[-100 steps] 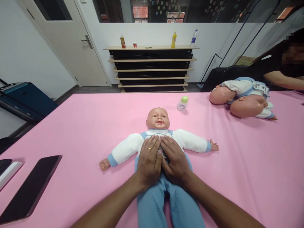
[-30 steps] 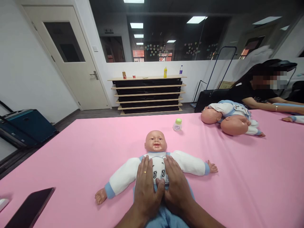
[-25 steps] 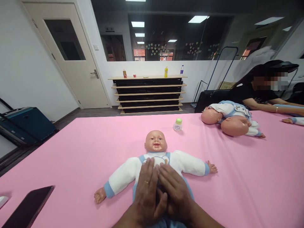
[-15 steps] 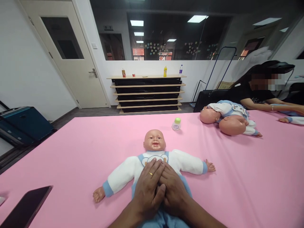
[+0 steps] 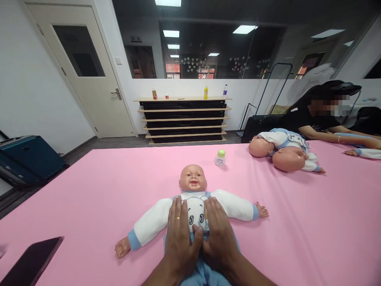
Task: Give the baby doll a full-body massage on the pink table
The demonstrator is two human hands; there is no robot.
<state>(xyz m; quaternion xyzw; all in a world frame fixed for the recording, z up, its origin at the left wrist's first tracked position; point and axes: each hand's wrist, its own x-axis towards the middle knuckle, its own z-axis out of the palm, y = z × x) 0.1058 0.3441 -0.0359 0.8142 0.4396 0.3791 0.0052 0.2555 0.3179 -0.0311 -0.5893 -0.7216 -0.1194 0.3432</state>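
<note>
A baby doll (image 5: 193,183) in a white and light-blue outfit lies face up in front of me, arms spread to both sides. My left hand (image 5: 181,234) rests flat on the left side of its torso, fingers straight, a gold ring on one finger. On the torso's right side lies my right hand (image 5: 218,232), also flat with fingers extended. Between them shows a cartoon animal face (image 5: 196,216) on the doll's front. My thumbs come close together near the belly. The doll's lower body is partly hidden under my hands and wrists.
On the pink tabletop (image 5: 113,182) stand a small jar with a green lid (image 5: 220,158) and, at left, a dark phone (image 5: 31,260). Two more dolls (image 5: 287,159) lie at the right, by a co-worker (image 5: 321,115) in black. A shelf unit (image 5: 184,119) is behind.
My hands were close together with fingers meeting over the doll's chest. They have now moved apart to its two sides, uncovering the cartoon face.
</note>
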